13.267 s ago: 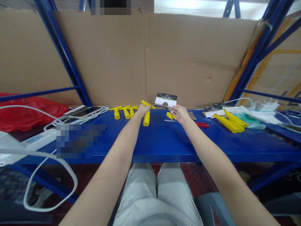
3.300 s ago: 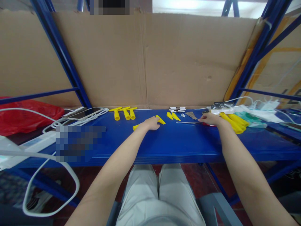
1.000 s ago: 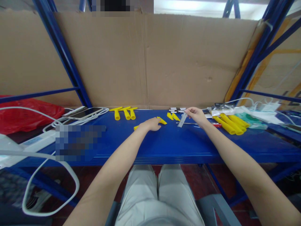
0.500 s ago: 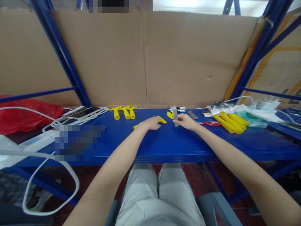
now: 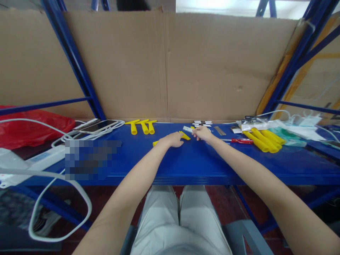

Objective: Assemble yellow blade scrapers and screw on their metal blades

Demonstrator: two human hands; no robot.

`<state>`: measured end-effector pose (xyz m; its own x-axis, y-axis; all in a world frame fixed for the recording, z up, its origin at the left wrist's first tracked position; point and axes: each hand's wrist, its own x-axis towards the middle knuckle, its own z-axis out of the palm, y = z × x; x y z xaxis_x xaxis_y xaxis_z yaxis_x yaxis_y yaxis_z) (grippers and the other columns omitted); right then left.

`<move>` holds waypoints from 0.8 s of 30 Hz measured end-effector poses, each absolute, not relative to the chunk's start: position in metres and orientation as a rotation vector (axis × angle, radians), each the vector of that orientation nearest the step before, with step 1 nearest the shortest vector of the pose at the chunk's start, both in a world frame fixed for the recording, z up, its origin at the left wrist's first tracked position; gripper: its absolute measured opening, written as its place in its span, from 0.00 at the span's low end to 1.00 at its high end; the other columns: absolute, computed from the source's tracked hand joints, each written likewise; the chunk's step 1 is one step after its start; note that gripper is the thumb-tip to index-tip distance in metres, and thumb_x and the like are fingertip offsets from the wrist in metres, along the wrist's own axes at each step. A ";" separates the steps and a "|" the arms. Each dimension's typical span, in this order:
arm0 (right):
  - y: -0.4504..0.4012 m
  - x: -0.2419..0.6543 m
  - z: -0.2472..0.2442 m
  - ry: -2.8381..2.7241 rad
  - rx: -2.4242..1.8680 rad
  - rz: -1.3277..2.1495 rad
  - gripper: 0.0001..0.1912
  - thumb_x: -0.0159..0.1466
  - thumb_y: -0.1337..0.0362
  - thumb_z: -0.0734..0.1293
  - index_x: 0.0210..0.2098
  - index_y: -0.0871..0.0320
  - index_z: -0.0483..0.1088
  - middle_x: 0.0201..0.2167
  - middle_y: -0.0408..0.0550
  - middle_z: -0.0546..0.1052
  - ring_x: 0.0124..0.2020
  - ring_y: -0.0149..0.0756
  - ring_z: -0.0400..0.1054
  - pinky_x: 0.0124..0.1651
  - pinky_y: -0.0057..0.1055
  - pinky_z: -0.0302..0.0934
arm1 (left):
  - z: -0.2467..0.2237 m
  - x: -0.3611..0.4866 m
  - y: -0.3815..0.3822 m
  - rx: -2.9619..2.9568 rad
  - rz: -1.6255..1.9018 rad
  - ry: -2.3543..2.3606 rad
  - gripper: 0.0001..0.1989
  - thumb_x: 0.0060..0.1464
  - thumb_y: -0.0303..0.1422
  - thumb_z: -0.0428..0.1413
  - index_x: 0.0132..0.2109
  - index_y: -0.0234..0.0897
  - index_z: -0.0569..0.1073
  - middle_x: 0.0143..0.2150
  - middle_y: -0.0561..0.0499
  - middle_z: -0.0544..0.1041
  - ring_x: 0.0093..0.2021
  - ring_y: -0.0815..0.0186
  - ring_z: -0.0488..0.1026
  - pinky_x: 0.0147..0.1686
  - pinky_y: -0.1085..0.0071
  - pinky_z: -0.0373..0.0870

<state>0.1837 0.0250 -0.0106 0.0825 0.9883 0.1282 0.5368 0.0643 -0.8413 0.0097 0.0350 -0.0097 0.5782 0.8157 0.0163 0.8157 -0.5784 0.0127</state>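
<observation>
While the left hand is clasped around a partly hidden yellow plastic piece on the blue tabletop, apparently to steady it, the right hand pinches a flat pale-grey metallic-looking strip by one end, presumably leaving the far end free.

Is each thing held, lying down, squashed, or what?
Left hand: over yellow tool, grip hidden
Right hand: pinching
Flat strip: held
Three yellow T-shaped tools: lined up
Red-handled screwdriver: lying down
Yellow tubes: bunched together
Red plastic bag: crumpled
White cable: looped
</observation>
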 end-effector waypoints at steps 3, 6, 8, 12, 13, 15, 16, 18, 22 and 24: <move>0.020 0.180 -0.007 -1.390 -1.486 0.834 0.10 0.61 0.68 0.63 0.23 0.63 0.69 0.13 0.40 0.65 0.12 0.21 0.54 0.14 0.21 0.44 | -0.007 0.010 0.031 2.820 0.037 1.463 0.23 0.57 0.36 0.48 0.58 0.36 0.66 0.57 0.44 0.70 0.55 0.59 0.68 0.53 0.67 0.63; 0.012 0.185 -0.006 -1.304 -1.427 0.953 0.09 0.60 0.67 0.65 0.25 0.64 0.70 0.10 0.35 0.56 0.11 0.19 0.46 0.13 0.20 0.40 | -0.007 0.010 0.031 2.868 0.099 1.492 0.20 0.56 0.33 0.50 0.55 0.37 0.69 0.55 0.45 0.72 0.54 0.59 0.69 0.51 0.68 0.65; 0.005 0.189 -0.005 -1.281 -1.418 1.050 0.09 0.61 0.67 0.65 0.26 0.64 0.70 0.10 0.33 0.52 0.11 0.18 0.41 0.13 0.19 0.36 | -0.008 0.010 0.034 2.895 0.152 1.492 0.18 0.54 0.30 0.51 0.52 0.39 0.72 0.52 0.47 0.75 0.53 0.60 0.70 0.50 0.70 0.65; -0.003 0.193 -0.004 -1.319 -1.408 1.196 0.08 0.62 0.67 0.65 0.27 0.62 0.67 0.11 0.32 0.52 0.11 0.17 0.40 0.13 0.19 0.33 | -0.010 0.012 0.036 2.910 0.267 1.419 0.20 0.53 0.26 0.52 0.53 0.36 0.71 0.51 0.45 0.74 0.52 0.60 0.70 0.50 0.70 0.65; -0.003 0.193 -0.004 -1.331 -1.397 1.214 0.09 0.62 0.67 0.65 0.26 0.61 0.64 0.12 0.32 0.53 0.11 0.17 0.41 0.13 0.19 0.34 | -0.010 0.013 0.036 2.898 0.304 1.425 0.20 0.53 0.26 0.51 0.54 0.35 0.70 0.51 0.43 0.74 0.51 0.60 0.70 0.49 0.69 0.65; -0.004 0.192 -0.005 -1.344 -1.374 1.226 0.12 0.62 0.68 0.65 0.24 0.59 0.59 0.13 0.33 0.55 0.11 0.17 0.43 0.14 0.18 0.35 | -0.010 0.015 0.033 2.863 0.411 1.455 0.21 0.53 0.24 0.50 0.55 0.34 0.69 0.51 0.42 0.73 0.50 0.60 0.70 0.49 0.68 0.66; -0.004 0.191 -0.006 -1.350 -1.365 1.225 0.13 0.62 0.69 0.64 0.24 0.58 0.58 0.13 0.33 0.56 0.11 0.17 0.44 0.14 0.18 0.36 | -0.009 0.016 0.032 2.845 0.478 1.461 0.22 0.53 0.24 0.50 0.56 0.34 0.68 0.51 0.42 0.73 0.50 0.61 0.70 0.49 0.68 0.66; -0.003 0.190 -0.007 -1.360 -1.344 1.222 0.13 0.63 0.69 0.64 0.24 0.58 0.56 0.13 0.34 0.58 0.11 0.18 0.47 0.14 0.17 0.38 | -0.008 0.018 0.029 2.826 0.599 1.431 0.24 0.51 0.23 0.51 0.56 0.34 0.67 0.51 0.43 0.72 0.50 0.62 0.70 0.51 0.69 0.65; -0.002 0.190 -0.008 -1.382 -1.308 1.207 0.13 0.63 0.67 0.64 0.24 0.58 0.58 0.13 0.36 0.62 0.11 0.20 0.50 0.14 0.18 0.42 | -0.008 0.021 0.027 2.842 0.721 1.312 0.25 0.49 0.22 0.52 0.56 0.32 0.68 0.50 0.43 0.71 0.50 0.62 0.70 0.52 0.68 0.65; -0.001 0.191 -0.008 -1.390 -1.349 1.168 0.13 0.64 0.66 0.63 0.23 0.59 0.59 0.12 0.38 0.64 0.11 0.21 0.53 0.14 0.19 0.45 | -0.008 0.021 0.027 2.854 0.742 1.283 0.25 0.48 0.22 0.52 0.55 0.32 0.68 0.49 0.44 0.71 0.49 0.61 0.71 0.52 0.67 0.65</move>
